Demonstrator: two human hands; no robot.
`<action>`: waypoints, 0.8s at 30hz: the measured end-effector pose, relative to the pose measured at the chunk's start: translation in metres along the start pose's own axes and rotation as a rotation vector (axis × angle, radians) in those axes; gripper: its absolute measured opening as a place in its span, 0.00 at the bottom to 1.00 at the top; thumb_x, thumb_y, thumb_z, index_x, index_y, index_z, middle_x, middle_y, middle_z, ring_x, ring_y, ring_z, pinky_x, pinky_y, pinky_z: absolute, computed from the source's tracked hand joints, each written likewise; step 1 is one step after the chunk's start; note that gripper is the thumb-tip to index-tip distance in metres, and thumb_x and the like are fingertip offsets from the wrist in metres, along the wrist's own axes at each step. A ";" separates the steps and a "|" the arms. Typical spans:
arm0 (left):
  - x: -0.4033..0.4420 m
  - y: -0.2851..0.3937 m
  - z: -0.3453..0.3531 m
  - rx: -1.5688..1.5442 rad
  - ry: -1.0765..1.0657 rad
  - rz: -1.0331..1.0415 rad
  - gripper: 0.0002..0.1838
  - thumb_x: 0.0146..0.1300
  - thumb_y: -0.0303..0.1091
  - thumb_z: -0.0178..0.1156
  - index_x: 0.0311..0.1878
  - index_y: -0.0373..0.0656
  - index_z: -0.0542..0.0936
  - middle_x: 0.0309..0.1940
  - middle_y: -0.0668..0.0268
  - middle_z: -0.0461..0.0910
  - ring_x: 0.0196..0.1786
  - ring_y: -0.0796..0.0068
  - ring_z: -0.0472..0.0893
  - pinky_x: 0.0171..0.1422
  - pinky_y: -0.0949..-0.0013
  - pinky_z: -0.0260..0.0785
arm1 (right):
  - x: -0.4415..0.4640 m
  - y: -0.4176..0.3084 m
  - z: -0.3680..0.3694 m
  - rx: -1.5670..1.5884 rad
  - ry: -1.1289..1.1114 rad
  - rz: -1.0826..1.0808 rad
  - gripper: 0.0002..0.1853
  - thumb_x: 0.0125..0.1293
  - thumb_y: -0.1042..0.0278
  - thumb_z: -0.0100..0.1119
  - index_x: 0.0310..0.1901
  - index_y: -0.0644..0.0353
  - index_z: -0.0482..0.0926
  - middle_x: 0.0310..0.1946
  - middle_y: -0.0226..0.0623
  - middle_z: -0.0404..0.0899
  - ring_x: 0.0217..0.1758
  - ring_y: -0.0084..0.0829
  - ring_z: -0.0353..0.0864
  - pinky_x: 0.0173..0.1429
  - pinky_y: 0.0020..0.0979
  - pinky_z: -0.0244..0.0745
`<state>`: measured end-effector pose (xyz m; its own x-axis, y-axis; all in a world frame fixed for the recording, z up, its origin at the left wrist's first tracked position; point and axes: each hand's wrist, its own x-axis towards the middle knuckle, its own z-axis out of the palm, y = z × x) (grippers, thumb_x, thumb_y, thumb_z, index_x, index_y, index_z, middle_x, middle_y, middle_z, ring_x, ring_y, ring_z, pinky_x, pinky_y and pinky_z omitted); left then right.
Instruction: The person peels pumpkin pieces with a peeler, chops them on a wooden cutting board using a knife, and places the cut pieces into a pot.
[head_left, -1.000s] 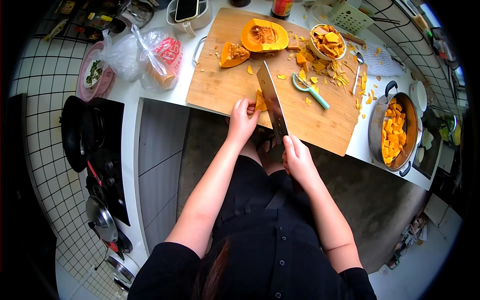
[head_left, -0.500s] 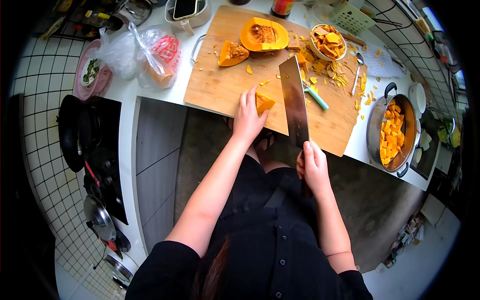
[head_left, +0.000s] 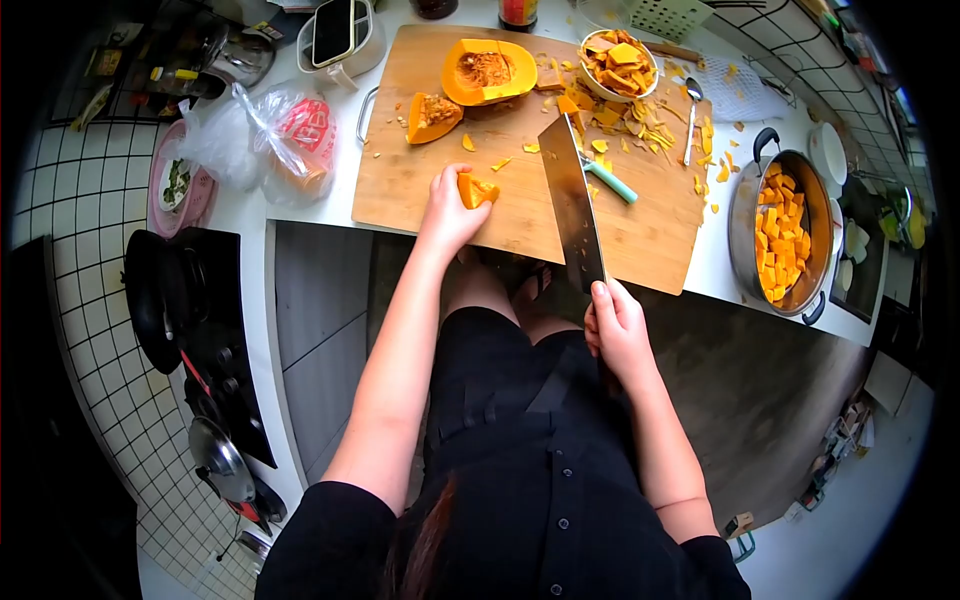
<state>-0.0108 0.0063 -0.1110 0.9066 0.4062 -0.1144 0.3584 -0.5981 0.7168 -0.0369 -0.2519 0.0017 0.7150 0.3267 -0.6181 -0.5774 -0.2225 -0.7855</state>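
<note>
A tiled wall (head_left: 85, 340) and a black stove (head_left: 228, 345) are on the left, beside a white counter (head_left: 712, 272) that bears a wooden board (head_left: 650, 240). At the board's near edge, the left hand (head_left: 448, 212) has its fingers curled around an orange pumpkin chunk (head_left: 478, 190), pinching it at the sides. The right hand (head_left: 616, 322) is closed around the handle of a cleaver (head_left: 573, 205), whose blade points away from the body, to the right of the chunk and apart from it. The blade hides part of a green peeler (head_left: 612, 182). Whether the blade touches the board, I cannot tell.

Farther back on the board lie a pumpkin half (head_left: 488, 72) and, just beside it, a wedge (head_left: 434, 118), both with seeds showing. To their right, a bowl (head_left: 606, 93) holds peelings, with more scattered around it and near a spoon (head_left: 691, 122). Right of the board, a pot (head_left: 739, 222) holds orange cubes (head_left: 781, 238). On the left, plastic bags (head_left: 300, 150) sit on the counter, near a tub (head_left: 368, 50) with a phone (head_left: 333, 30) on top.
</note>
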 end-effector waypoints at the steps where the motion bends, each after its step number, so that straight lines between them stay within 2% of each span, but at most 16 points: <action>1: 0.002 0.003 -0.006 -0.014 -0.075 -0.033 0.32 0.48 0.35 0.68 0.57 0.40 0.69 0.49 0.53 0.74 0.49 0.62 0.77 0.55 0.64 0.70 | 0.000 0.001 0.000 0.006 -0.005 0.001 0.16 0.75 0.58 0.43 0.31 0.58 0.63 0.17 0.26 0.61 0.14 0.17 0.60 0.16 0.21 0.57; 3: 0.007 0.005 -0.015 -0.040 -0.226 -0.101 0.33 0.48 0.35 0.68 0.58 0.39 0.70 0.45 0.54 0.75 0.46 0.66 0.78 0.52 0.67 0.71 | 0.000 0.001 -0.002 -0.016 -0.011 0.000 0.14 0.75 0.59 0.43 0.33 0.58 0.65 0.17 0.26 0.62 0.14 0.17 0.60 0.17 0.21 0.58; 4: 0.007 0.001 -0.015 -0.009 -0.200 -0.029 0.33 0.48 0.35 0.68 0.59 0.38 0.70 0.41 0.57 0.76 0.41 0.69 0.79 0.48 0.69 0.72 | 0.000 -0.001 -0.002 -0.029 -0.012 0.004 0.14 0.75 0.59 0.43 0.34 0.59 0.66 0.17 0.26 0.62 0.14 0.17 0.60 0.17 0.21 0.58; 7: 0.007 0.011 -0.020 -0.035 -0.249 -0.067 0.29 0.48 0.35 0.67 0.55 0.38 0.72 0.44 0.51 0.75 0.47 0.60 0.77 0.56 0.64 0.70 | 0.002 -0.002 0.001 -0.051 -0.021 -0.002 0.13 0.75 0.59 0.43 0.36 0.60 0.68 0.16 0.26 0.63 0.14 0.17 0.60 0.17 0.21 0.59; 8: 0.007 0.017 -0.022 -0.050 -0.253 -0.079 0.27 0.49 0.33 0.66 0.54 0.38 0.72 0.43 0.52 0.74 0.44 0.62 0.78 0.53 0.65 0.71 | 0.004 -0.002 0.002 -0.056 -0.025 -0.006 0.13 0.75 0.59 0.44 0.36 0.60 0.68 0.16 0.26 0.63 0.14 0.17 0.61 0.17 0.22 0.59; 9: 0.006 0.024 -0.023 -0.064 -0.260 -0.091 0.25 0.49 0.32 0.66 0.52 0.37 0.73 0.42 0.53 0.74 0.41 0.65 0.78 0.51 0.67 0.73 | 0.006 0.000 0.002 -0.101 -0.028 -0.028 0.11 0.74 0.60 0.44 0.45 0.59 0.69 0.16 0.27 0.64 0.15 0.18 0.63 0.20 0.23 0.61; 11: 0.001 0.028 -0.019 -0.084 -0.240 -0.065 0.21 0.51 0.28 0.65 0.49 0.37 0.74 0.41 0.57 0.74 0.37 0.72 0.77 0.45 0.71 0.74 | 0.012 0.007 0.003 -0.192 -0.033 -0.067 0.20 0.73 0.60 0.45 0.62 0.59 0.69 0.16 0.27 0.66 0.18 0.19 0.66 0.25 0.25 0.66; 13: -0.006 0.026 -0.012 -0.097 -0.183 0.010 0.17 0.54 0.25 0.65 0.48 0.36 0.74 0.41 0.61 0.75 0.33 0.80 0.74 0.41 0.77 0.74 | 0.010 -0.003 0.009 -0.161 -0.061 -0.015 0.20 0.73 0.60 0.45 0.62 0.60 0.69 0.16 0.32 0.67 0.20 0.21 0.68 0.29 0.27 0.67; 15: -0.010 0.025 -0.008 -0.148 -0.145 0.007 0.16 0.54 0.23 0.64 0.47 0.36 0.75 0.41 0.62 0.74 0.34 0.80 0.75 0.41 0.77 0.75 | 0.013 0.001 0.011 -0.171 -0.078 -0.042 0.20 0.73 0.60 0.45 0.62 0.60 0.69 0.16 0.33 0.67 0.20 0.20 0.68 0.29 0.26 0.66; 16: -0.011 0.024 -0.006 -0.174 -0.126 0.004 0.15 0.55 0.23 0.64 0.46 0.36 0.75 0.40 0.62 0.74 0.35 0.79 0.76 0.41 0.76 0.75 | 0.015 0.004 0.013 -0.192 -0.084 -0.081 0.20 0.73 0.60 0.44 0.61 0.62 0.69 0.16 0.37 0.68 0.20 0.24 0.70 0.30 0.28 0.68; 19: -0.013 0.026 -0.003 -0.173 -0.101 0.009 0.14 0.56 0.23 0.63 0.46 0.36 0.76 0.41 0.62 0.74 0.38 0.78 0.77 0.42 0.75 0.76 | 0.018 0.010 0.022 -0.171 -0.049 -0.246 0.18 0.75 0.60 0.42 0.58 0.61 0.72 0.16 0.24 0.65 0.16 0.16 0.62 0.22 0.22 0.62; 20: -0.015 0.027 -0.003 -0.168 -0.093 0.013 0.13 0.57 0.23 0.63 0.46 0.36 0.76 0.41 0.62 0.74 0.39 0.78 0.78 0.42 0.75 0.77 | 0.021 0.012 0.023 -0.185 -0.067 -0.251 0.20 0.75 0.61 0.42 0.63 0.60 0.68 0.15 0.24 0.64 0.16 0.17 0.62 0.23 0.22 0.63; 23: -0.017 0.029 -0.002 -0.171 -0.071 0.027 0.13 0.57 0.23 0.63 0.45 0.35 0.76 0.41 0.62 0.75 0.40 0.77 0.78 0.42 0.74 0.77 | 0.023 0.007 0.026 -0.159 -0.082 -0.153 0.20 0.73 0.61 0.45 0.58 0.67 0.70 0.18 0.46 0.73 0.21 0.32 0.74 0.32 0.31 0.69; 24: -0.017 0.030 -0.002 -0.183 -0.064 0.030 0.12 0.57 0.23 0.63 0.45 0.35 0.76 0.40 0.61 0.75 0.39 0.77 0.78 0.42 0.74 0.78 | 0.024 0.005 0.027 -0.171 -0.079 -0.150 0.20 0.72 0.61 0.45 0.57 0.69 0.71 0.19 0.49 0.74 0.22 0.36 0.75 0.33 0.32 0.69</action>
<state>-0.0166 -0.0168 -0.0863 0.9307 0.3419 -0.1300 0.2896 -0.4718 0.8328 -0.0328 -0.2204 -0.0161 0.7506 0.4376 -0.4952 -0.3871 -0.3163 -0.8661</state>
